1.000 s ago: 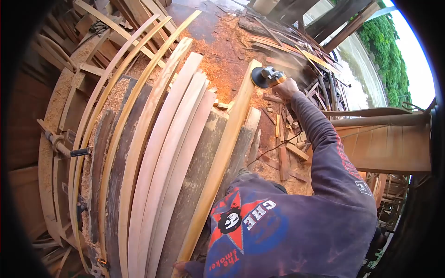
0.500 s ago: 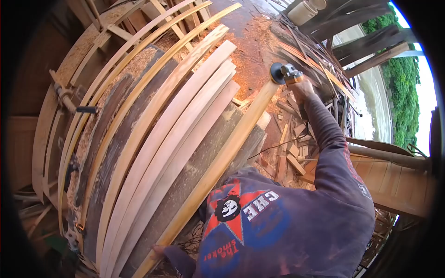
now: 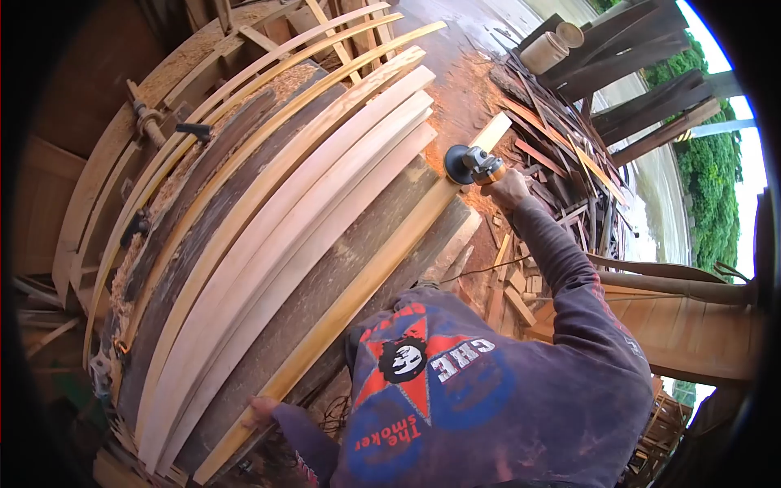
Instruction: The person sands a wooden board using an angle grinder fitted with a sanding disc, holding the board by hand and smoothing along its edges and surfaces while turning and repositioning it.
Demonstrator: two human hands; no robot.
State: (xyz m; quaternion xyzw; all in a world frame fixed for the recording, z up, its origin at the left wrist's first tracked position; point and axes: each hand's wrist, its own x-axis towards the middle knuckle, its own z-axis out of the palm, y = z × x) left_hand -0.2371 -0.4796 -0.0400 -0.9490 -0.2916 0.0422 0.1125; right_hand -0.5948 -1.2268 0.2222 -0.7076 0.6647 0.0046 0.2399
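Note:
My right hand point(image 3: 508, 190) is closed round the body of an angle grinder point(image 3: 480, 165), orange and grey with a round black disc. The disc rests against a long yellowish wooden strip point(image 3: 366, 285), a little short of its far end. At the strip's near end, my left hand point(image 3: 260, 412) grips its edge, thumb and fingers partly visible. The strip lies slantwise along a grey, weathered wooden bench point(image 3: 317, 281). Next to it are several pale curved wooden strips point(image 3: 293, 211) set side by side.
Clamps point(image 3: 146, 122) hold curved pieces at the left. Beyond the bench, orange shavings point(image 3: 472, 89) cover the floor. Scrap wood point(image 3: 561, 154) is heaped at the right, near a pale bucket point(image 3: 543, 53). A dark cord point(image 3: 488, 268) trails past the offcuts. A wooden panel point(image 3: 675, 325) stands at right.
The grinder has moved back along the strip from its far end, which now shows beyond the disc. My left hand still grips the near end. The whole view has shifted slightly.

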